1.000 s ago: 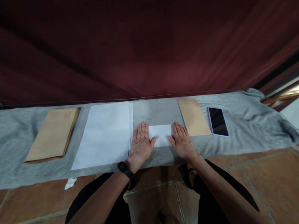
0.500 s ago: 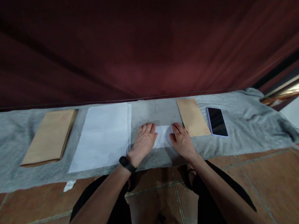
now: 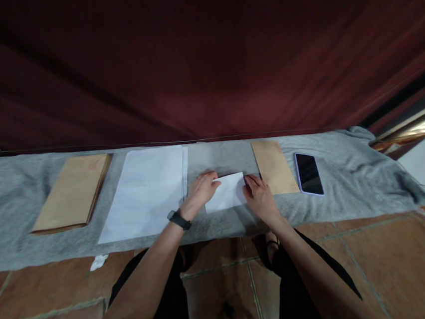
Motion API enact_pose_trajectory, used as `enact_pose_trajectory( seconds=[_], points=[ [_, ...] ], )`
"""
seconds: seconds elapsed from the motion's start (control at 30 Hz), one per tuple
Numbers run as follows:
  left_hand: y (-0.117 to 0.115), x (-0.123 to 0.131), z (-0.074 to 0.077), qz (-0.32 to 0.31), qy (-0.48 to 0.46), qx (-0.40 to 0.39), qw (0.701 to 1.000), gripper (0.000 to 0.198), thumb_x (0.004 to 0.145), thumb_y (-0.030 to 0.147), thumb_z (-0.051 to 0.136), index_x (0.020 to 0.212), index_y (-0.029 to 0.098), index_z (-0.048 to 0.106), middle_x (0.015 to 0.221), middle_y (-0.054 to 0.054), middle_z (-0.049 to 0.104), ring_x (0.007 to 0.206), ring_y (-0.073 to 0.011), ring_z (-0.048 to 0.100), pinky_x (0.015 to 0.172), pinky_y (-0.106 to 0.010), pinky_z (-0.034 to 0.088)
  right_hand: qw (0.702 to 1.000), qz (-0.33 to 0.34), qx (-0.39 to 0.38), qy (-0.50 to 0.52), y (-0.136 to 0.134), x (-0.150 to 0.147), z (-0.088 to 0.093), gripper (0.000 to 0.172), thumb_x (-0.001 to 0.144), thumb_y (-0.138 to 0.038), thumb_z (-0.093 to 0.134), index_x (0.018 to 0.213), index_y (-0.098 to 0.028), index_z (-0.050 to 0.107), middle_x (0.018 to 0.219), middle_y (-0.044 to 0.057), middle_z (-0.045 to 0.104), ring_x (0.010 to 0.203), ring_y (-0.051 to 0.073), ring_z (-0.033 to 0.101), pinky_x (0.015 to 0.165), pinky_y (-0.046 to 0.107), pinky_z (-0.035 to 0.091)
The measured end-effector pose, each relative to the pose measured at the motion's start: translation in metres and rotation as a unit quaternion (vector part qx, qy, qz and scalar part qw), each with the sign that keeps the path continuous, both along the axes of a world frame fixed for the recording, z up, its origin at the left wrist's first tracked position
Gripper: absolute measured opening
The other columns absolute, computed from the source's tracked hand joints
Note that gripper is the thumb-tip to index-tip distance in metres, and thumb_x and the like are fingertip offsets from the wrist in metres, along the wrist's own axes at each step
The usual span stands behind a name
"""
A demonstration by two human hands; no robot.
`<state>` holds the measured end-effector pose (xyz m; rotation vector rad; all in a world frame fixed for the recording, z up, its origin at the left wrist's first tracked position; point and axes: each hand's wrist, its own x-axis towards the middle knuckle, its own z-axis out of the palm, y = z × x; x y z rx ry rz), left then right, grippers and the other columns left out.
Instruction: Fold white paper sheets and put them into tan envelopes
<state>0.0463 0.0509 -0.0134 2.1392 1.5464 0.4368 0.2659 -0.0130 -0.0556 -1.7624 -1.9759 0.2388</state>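
Observation:
A small folded sheet of white paper (image 3: 225, 192) lies slightly tilted between my two hands. At its left end, my left hand (image 3: 203, 187) pinches it, with the thumb on top near the far edge. My right hand (image 3: 260, 196), fingers curled, grips the opposite end; its fingertips are partly hidden. Just right of that hand lies a flat brown envelope (image 3: 276, 167). Left of my left hand is a stack of large white paper sheets (image 3: 146, 193).
A pile of brown envelopes (image 3: 73, 193) lies at the far left. A phone (image 3: 309, 173) in a pale purple case rests right of the single envelope. Everything is on a grey cloth (image 3: 361, 180), bordered by a dark red curtain (image 3: 205, 80) behind.
The folded paper has shifted left and tilted, and more of it shows. My left hand has changed from lying flat on it to pinching its end. My right hand has barely moved.

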Motion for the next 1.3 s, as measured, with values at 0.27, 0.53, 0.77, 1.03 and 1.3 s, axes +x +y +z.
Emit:
enact_pose_trajectory(
  seconds=[0.27,0.53,0.77,1.03,1.3],
  points=[
    [0.004,-0.016,0.001,0.104,-0.312,-0.125,0.936,0.011,0.079,0.027,0.058,0.071,0.021,0.054,0.059,0.005,0.054,0.054,-0.0121,0.047,0.051,-0.022,0.031,0.899,-0.066,-0.082,0.426,0.015,0.0,-0.004,0.067,0.094,-0.056,0.048,0.149,-0.019,0.041,0.125,0.015,0.068,0.102,0.025,0.069,0.081,0.039,0.06],
    [-0.02,-0.004,-0.002,0.153,-0.432,-0.2,0.866,0.014,0.073,0.03,0.062,0.077,0.019,0.055,0.068,0.004,0.058,0.06,-0.0113,0.051,0.055,-0.022,0.038,0.784,-0.069,-0.186,0.588,0.011,-0.01,0.015,0.048,0.078,-0.058,0.068,0.106,-0.019,0.067,0.099,0.008,0.074,0.079,0.02,0.07,0.068,0.033,0.058],
    [-0.032,0.007,0.002,0.137,-0.462,-0.253,0.839,0.024,0.07,0.033,0.071,0.084,0.018,0.058,0.076,0.001,0.063,0.069,-0.0134,0.058,0.06,-0.023,0.043,0.782,-0.112,-0.2,0.58,0.01,-0.01,0.014,0.035,0.067,-0.044,0.071,0.091,-0.018,0.07,0.074,0.001,0.072,0.062,0.015,0.062,0.058,0.025,0.049],
    [-0.022,0.007,0.003,0.137,-0.426,-0.214,0.868,0.031,0.07,0.032,0.073,0.095,0.017,0.067,0.077,0.0,0.066,0.068,-0.0144,0.059,0.062,-0.024,0.042,0.912,0.003,-0.187,0.365,0.017,0.007,0.004,0.026,0.081,-0.037,0.057,0.092,-0.023,0.076,0.082,-0.001,0.076,0.076,0.019,0.067,0.071,0.029,0.053],
    [-0.024,-0.002,-0.011,0.156,-0.37,-0.163,0.901,0.014,0.077,0.027,0.06,0.067,0.017,0.057,0.061,0.004,0.054,0.055,-0.0106,0.048,0.051,-0.021,0.034,0.985,0.018,0.037,0.167,0.014,0.009,0.028,0.036,0.096,-0.031,0.047,0.124,-0.019,0.066,0.12,0.012,0.069,0.111,0.025,0.065,0.1,0.041,0.052]
  ],
)
